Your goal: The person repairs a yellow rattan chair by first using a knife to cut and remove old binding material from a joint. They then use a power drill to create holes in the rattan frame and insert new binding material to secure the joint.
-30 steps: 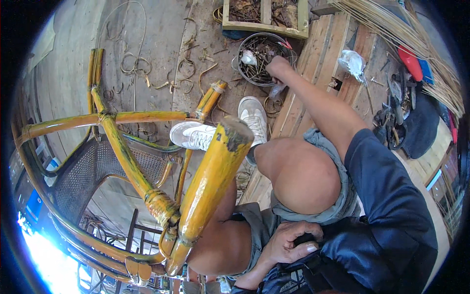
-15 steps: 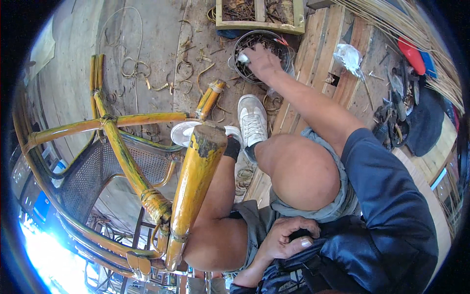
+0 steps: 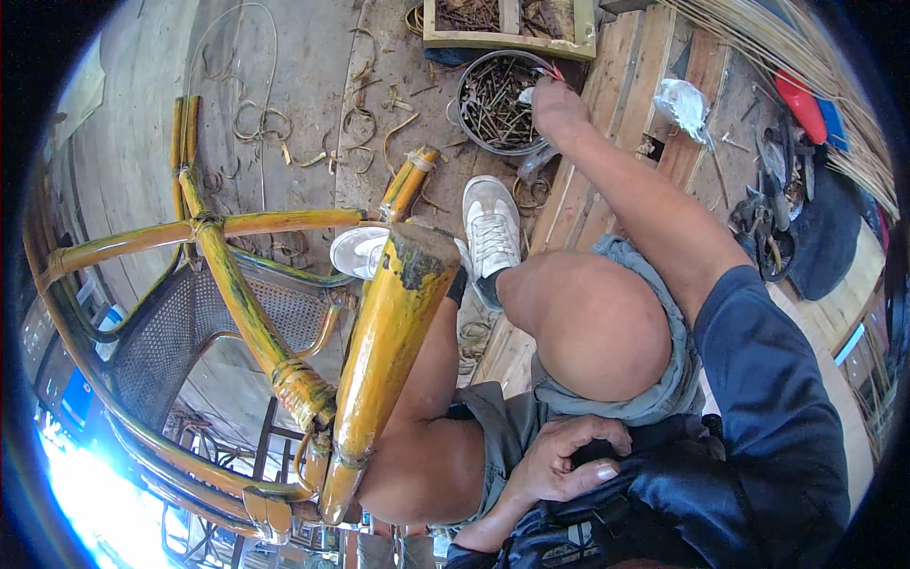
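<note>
Bucket [image 3: 504, 148]: on floor [image 3: 318, 47], thin brownish pieces [image 3: 498, 102] inside.
Right hand [image 3: 559, 110]: at bucket rim, by white scrap [image 3: 526, 95]; finger grip can't tell.
Left hand [image 3: 571, 458]: against dark shirt [image 3: 730, 474]; fingers curled, thumb apart.
Wooden tray [image 3: 507, 43]: brown bits [image 3: 467, 16].
Shirt mark [image 3: 580, 538]: pale, unreadable.

Jumbled brown sticks [image 3: 500, 102] fill a round grey bucket [image 3: 512, 150] — a white scrap [image 3: 527, 96] at right.
</note>
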Motion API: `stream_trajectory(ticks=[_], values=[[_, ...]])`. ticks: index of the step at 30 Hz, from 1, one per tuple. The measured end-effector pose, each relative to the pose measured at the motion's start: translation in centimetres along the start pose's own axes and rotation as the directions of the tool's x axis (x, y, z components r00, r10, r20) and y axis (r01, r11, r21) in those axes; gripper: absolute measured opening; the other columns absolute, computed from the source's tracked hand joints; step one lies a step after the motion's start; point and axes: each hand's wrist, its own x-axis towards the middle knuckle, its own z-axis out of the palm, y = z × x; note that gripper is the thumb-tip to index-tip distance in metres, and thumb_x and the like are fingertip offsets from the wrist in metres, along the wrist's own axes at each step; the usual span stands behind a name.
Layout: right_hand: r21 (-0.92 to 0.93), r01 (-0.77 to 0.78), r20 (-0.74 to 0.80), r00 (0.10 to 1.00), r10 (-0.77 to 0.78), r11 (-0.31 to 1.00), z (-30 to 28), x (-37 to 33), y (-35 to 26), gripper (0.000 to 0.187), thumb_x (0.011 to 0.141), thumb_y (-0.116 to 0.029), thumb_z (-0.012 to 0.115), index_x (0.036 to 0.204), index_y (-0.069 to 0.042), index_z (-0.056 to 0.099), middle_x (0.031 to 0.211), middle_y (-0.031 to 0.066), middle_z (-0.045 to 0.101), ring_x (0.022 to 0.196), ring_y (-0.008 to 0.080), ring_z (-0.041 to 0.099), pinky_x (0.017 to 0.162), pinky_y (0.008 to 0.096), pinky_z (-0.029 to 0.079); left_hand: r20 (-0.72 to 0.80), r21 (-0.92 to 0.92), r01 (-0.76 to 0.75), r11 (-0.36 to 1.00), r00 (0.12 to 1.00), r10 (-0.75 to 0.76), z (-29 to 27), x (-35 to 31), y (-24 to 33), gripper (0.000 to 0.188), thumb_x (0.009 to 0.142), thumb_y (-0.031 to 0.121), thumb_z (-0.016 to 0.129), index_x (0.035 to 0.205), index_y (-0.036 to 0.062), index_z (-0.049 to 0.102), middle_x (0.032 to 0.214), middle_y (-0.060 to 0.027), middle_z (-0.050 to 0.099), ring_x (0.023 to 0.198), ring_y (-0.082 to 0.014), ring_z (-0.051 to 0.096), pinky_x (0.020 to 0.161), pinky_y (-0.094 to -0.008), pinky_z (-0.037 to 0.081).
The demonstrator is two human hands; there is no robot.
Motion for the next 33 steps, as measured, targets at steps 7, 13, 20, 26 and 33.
stream_trajectory(ticks=[7, 13, 20, 26, 33], values=[[-0.280, 0.618, -0.070, 0.750, -0.658, 0.735, 0.4, -1.3, -1.3, 0.034, 0.078, -0.006, 0.053, 0.111, -0.009, 0.054, 0.111, 0.0091, 0.055, 0.107, 0.0289, 0.052, 0.085, 0.0396, 0.047, 0.014, 0.046, -0.004, 0.999, 1.000, 0.003, -0.3, -0.2, 0.2, 0.028, 0.079, 0.023, 0.065, 0.096, 0.0014, 0.058, 0.090, -0.0106, 0.064, 0.082, -0.0262, 0.063, 0.076, -0.0334, 0.048], [-0.378, 0.566, 0.035, 0.800, -0.599, 0.733, 1.0, -2.7, 1.2, 0.036, 0.078, -0.009, 0.052, 0.114, -0.011, 0.055, 0.108, 0.0072, 0.055, 0.106, 0.0293, 0.048, 0.086, 0.0409, 0.042, -0.022, 0.057, 0.003, 0.998, 1.000, -0.002, -0.3, 0.1, 0.6, 0.028, 0.078, 0.021, 0.066, 0.096, 0.0017, 0.059, 0.091, -0.0104, 0.063, 0.084, -0.0265, 0.063, 0.076, -0.0338, 0.048], [-0.355, 0.356, -0.062, 0.914, -0.401, 0.865, -0.5, -2.7, 1.3, 0.021, 0.080, -0.011, 0.050, 0.092, -0.007, 0.067, 0.105, 0.0089, 0.058, 0.105, 0.0281, 0.050, 0.084, 0.0419, 0.043, 0.007, 0.085, -0.032, 0.996, 0.999, 0.032, -0.5, 0.2, 0.5, 0.029, 0.077, 0.021, 0.066, 0.098, 0.0018, 0.058, 0.089, -0.0103, 0.063, 0.083, -0.0268, 0.062, 0.076, -0.0337, 0.048], [-0.141, 0.201, -0.013, 0.979, -0.205, 0.969, -0.7, -0.1, 1.5, 0.022, 0.079, -0.009, 0.050, 0.093, -0.005, 0.066, 0.100, 0.0149, 0.064, 0.098, 0.0359, 0.058, 0.085, 0.0459, 0.047, -0.002, 0.096, -0.036, 0.995, 0.999, 0.036, -0.5, 0.3, 0.9, 0.029, 0.078, 0.021, 0.066, 0.098, 0.0018, 0.057, 0.089, -0.0104, 0.063, 0.083, -0.0268, 0.062, 0.076, -0.0337, 0.048], [0.208, 0.097, -0.068, 0.994, -0.085, 0.973, 0.6, 1.2, 2.9, 0.020, 0.079, -0.017, 0.053, 0.094, -0.007, 0.064, 0.096, 0.0206, 0.063, 0.092, 0.0369, 0.060, 0.079, 0.0434, 0.047, -0.009, 0.098, -0.012, 0.995, 1.000, 0.013, -0.5, 0.3, 0.8, 0.030, 0.078, 0.022, 0.065, 0.099, 0.0024, 0.057, 0.089, -0.0104, 0.063, 0.084, -0.0272, 0.062, 0.076, -0.0343, 0.048]])
